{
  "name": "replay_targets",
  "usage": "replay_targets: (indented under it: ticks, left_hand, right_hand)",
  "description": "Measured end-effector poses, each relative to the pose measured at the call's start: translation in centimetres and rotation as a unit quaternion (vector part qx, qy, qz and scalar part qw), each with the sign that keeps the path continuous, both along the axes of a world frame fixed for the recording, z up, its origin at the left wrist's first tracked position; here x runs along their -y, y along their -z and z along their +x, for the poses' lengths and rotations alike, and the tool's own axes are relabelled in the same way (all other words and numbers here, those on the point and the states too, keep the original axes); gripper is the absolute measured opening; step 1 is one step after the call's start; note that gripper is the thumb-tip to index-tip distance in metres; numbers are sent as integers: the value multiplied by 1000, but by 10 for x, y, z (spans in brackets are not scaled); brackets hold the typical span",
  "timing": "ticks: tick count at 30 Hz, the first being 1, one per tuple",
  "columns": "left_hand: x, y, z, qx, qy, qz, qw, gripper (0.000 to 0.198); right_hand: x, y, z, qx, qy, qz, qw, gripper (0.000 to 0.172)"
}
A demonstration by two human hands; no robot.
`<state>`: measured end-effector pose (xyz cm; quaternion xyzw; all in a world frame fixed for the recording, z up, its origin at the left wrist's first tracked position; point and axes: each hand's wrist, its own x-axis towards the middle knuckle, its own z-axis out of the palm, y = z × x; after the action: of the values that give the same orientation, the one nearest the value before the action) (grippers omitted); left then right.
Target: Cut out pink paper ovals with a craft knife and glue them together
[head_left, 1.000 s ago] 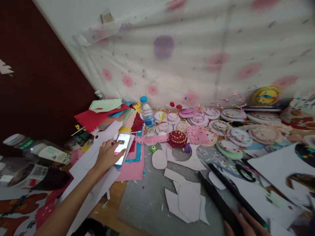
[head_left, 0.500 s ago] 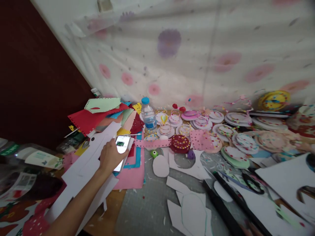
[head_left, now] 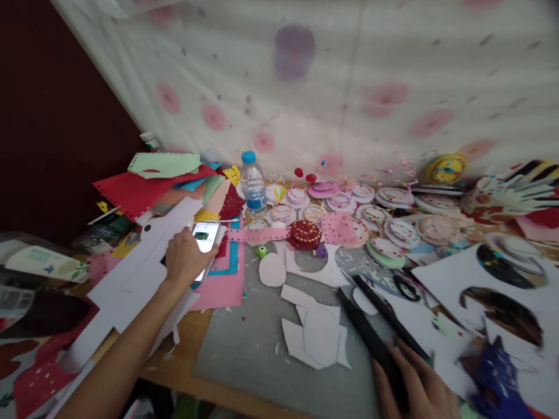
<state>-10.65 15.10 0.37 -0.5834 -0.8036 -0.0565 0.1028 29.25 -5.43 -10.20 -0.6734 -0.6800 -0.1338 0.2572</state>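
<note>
Cluttered counter (head_left: 186,361) against a flowered curtain (head_left: 386,99), phone (head_left: 202,238) lying right under the left hand (head_left: 183,259), which is loosely spread over the lit screen, can't tell if gripping. Right hand (head_left: 419,384) is closed around a long black tool (head_left: 362,329), cut white paper (head_left: 321,337) just left of it. Step looks like using the phone; next move probably calls for a precise fingertip, tool held clear.

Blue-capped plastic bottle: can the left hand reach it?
Probably yes: the left hand is at the smartphone, and only low things, like the coloured sheets, seem to lie between it and the bottle.
</note>
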Motion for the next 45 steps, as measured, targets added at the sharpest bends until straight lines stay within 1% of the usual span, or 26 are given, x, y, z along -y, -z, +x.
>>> replay_targets:
  ticks: [2,4,5,6,8,9,11,13,16,17,19,21,23,26,29,31,33,35,37,39,40,41,42,43,44,45]
  left_hand:
    - [13,-2,10,9,41,39,998,76]
    - [34,-2,29,49,130,88,986,64]
    - [47,-2,42,82,184,105,974,54]
    - [60,0,55,120,245,102,957,46]
    - [88,3,84,189,337,89,918,38]
    - [100,6,98,216,379,61,898,37]
    - [119,13,123,240,442,13,864,41]
    - [128,23,143,246,476,-25,844,50]
    - [129,40,165,232,489,-56,839,68]
    - [128,44,169,224,489,-63,840,69]
    - [126,49,173,215,496,-67,839,65]
    - [125,48,171,216,512,-56,830,55]
    - [126,42,165,213,538,-29,815,44]
    - [129,25,153,208,573,38,792,34]
    - [133,6,143,245,562,95,784,39]
    - [138,-4,139,299,518,110,794,39]
    - [143,-10,138,375,435,118,810,30]
    - [146,-11,139,470,320,100,817,18]
    - [147,-8,140,567,208,56,795,21]
    - [145,-4,143,643,134,-2,754,30]
    - [144,-3,144,669,119,-28,733,34]
    - [144,-3,145,687,117,-52,715,36]
    - [143,-4,146,694,127,-72,705,36]
    - [143,-7,146,688,149,-81,706,35]
    - [143,-12,145,668,178,-76,718,31]
    - [143,-18,144,633,216,-55,741,26]
  right_hand:
    - [0,-5,-2,-46,-14,3,999,41]
    - [1,-11,-6,-103,-15,9,995,40]
    - [2,-15,-8,-132,-8,13,991,38]
    - [4,-18,-9,-160,-4,14,987,36]
    - [9,-25,-11,-210,6,12,978,31]
    - [11,-29,-11,-235,11,4,972,29]
    - [17,-35,-11,-288,27,-13,957,27]
    - [23,-42,-10,-346,39,-20,937,26]
    - [28,-50,-10,-432,46,-21,901,26]
    - [30,-52,-10,-461,48,-22,886,26]
    - [31,-54,-8,-514,60,-30,855,25]
    - [30,-55,-7,-554,88,-43,827,24]
    - [27,-57,-6,-588,110,-60,799,25]
    - [16,-62,-12,-650,93,-78,750,26]
    - [0,-71,-24,-694,46,-89,713,25]
    - [-11,-77,-34,-706,11,-95,701,23]
    - [-20,-84,-45,-715,-26,-114,689,25]
    - [-28,-90,-55,-731,-67,-140,665,26]
    - [-34,-95,-62,-752,-97,-152,634,24]
    - [-37,-98,-66,-768,-107,-148,614,27]
    - [-38,-99,-67,-769,-104,-146,613,28]
    - [-39,-99,-67,-767,-98,-146,617,30]
    - [-39,-98,-68,-762,-88,-149,624,30]
    - [-38,-97,-68,-758,-79,-151,630,30]
    - [-38,-96,-67,-754,-71,-151,635,30]
    - [-37,-95,-66,-752,-66,-149,638,29]
